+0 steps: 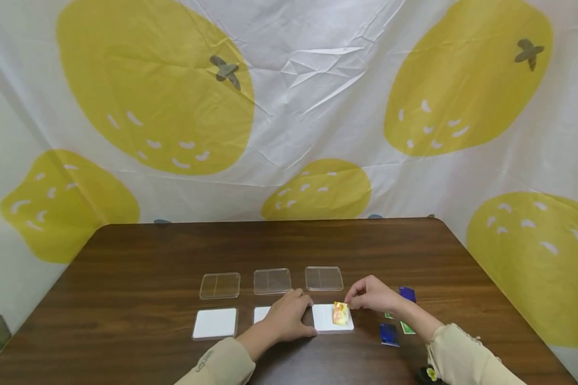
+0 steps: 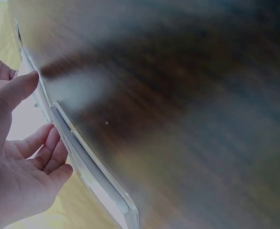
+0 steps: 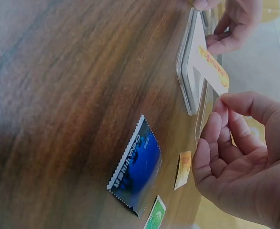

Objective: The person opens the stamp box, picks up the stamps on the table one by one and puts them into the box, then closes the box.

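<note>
Three flat white pads in clear cases stand in a row: a left one, a middle one partly behind my left hand, and a right one. My left hand holds the right case at its left end, thumb on the near side and fingers on the far side. Over the right part of that white pad lies a small yellow and white packet, tilted up at one end. My right hand pinches the packet's serrated edge between thumb and fingertips.
Behind the row lie three clear plastic lids. To the right are blue packets, green packets and another yellow-orange packet, partly beneath the right forearm. A dark object with a yellow flower sits near the right sleeve.
</note>
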The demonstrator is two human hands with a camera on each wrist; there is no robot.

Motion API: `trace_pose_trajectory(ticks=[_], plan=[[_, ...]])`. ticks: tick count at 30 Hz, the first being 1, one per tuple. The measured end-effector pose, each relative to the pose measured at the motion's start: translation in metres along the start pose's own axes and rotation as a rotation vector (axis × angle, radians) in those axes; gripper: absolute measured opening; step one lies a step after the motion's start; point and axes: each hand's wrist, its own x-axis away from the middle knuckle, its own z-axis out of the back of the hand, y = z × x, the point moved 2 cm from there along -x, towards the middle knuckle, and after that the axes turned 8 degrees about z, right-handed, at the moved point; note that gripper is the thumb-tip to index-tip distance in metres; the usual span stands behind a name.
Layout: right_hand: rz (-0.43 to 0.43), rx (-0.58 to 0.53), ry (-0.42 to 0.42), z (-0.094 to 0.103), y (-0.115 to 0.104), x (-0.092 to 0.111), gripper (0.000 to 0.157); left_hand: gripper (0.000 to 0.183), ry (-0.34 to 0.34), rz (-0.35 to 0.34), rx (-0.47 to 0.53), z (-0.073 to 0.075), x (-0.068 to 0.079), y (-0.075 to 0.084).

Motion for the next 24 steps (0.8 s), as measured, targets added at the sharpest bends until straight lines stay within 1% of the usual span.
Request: trace_pose_trajectory(ticks=[4, 10, 19, 22, 24], plan=[[0.035, 0.069, 0.010, -0.0010, -0.0003, -0.0006, 0.008, 0.046, -0.004, 0.002, -0.007, -0.0010, -0.0006, -0.0001], [0.060, 0.131, 0.029, -0.0022, -0.0007, -0.0021, 0.005, 0.047, -0.005, 0.002, -0.005, -0.0006, -0.0012, -0.0009], [0.068, 0.167, 0.042, -0.0059, -0.0023, -0.0002, 0.004, 0.048, -0.013, 0.002, 0.003, 0.0003, -0.0011, -0.0006], [0.095, 0.216, 0.041, -0.0079, -0.0024, 0.0002, 0.003, 0.048, -0.015, 0.005, 0.005, 0.0002, -0.0011, -0.0001], [0.110, 0.267, 0.044, -0.0091, -0.0013, -0.0003, 0.003, 0.048, -0.009, 0.004, 0.006, 0.0006, -0.0007, 0.0006]])
